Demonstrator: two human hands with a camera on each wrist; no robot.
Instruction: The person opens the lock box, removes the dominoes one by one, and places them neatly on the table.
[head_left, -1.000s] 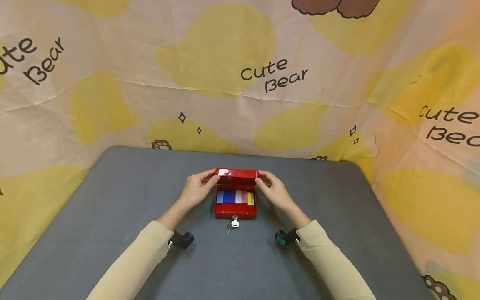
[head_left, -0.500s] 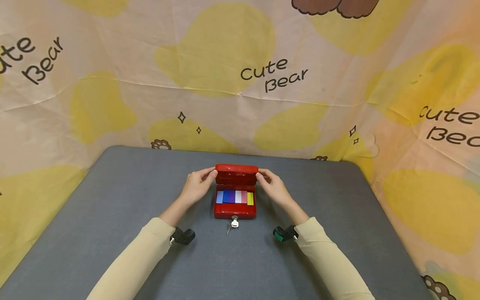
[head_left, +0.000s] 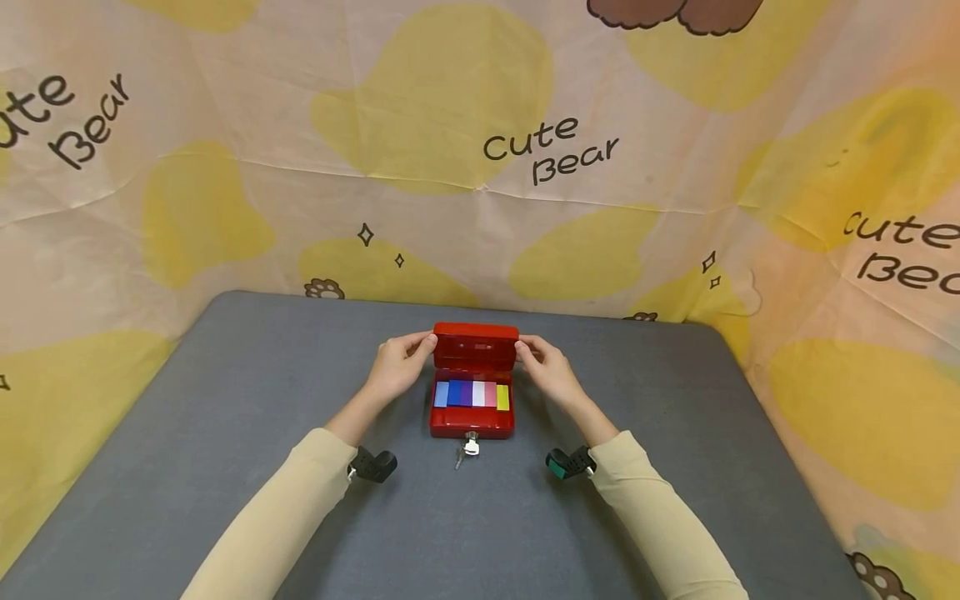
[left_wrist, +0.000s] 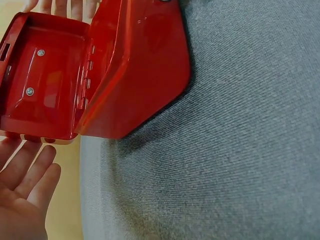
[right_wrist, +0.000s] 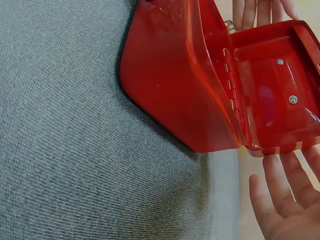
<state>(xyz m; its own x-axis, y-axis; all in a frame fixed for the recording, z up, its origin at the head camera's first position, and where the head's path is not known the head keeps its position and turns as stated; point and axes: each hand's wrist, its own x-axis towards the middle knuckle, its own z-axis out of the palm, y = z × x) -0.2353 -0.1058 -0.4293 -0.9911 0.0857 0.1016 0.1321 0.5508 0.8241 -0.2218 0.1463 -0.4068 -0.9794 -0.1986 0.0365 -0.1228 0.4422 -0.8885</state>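
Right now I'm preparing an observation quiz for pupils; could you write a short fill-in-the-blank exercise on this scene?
The hinged lid of the glossy red metal box, between the left hand and right hand, is not closed but ____.
In the head view, the rightmost rectangular strip inside is coloured ____.
Between the purple strip and pink strip lies a ____ strip.
Missing words: open; yellow; white.

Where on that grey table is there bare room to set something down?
Bare table lies between the left hand and left edge, the right hand and right edge, and between the sleeves, nearer than the keys. The red box is crowded: hands at its lid, coloured pieces inside.
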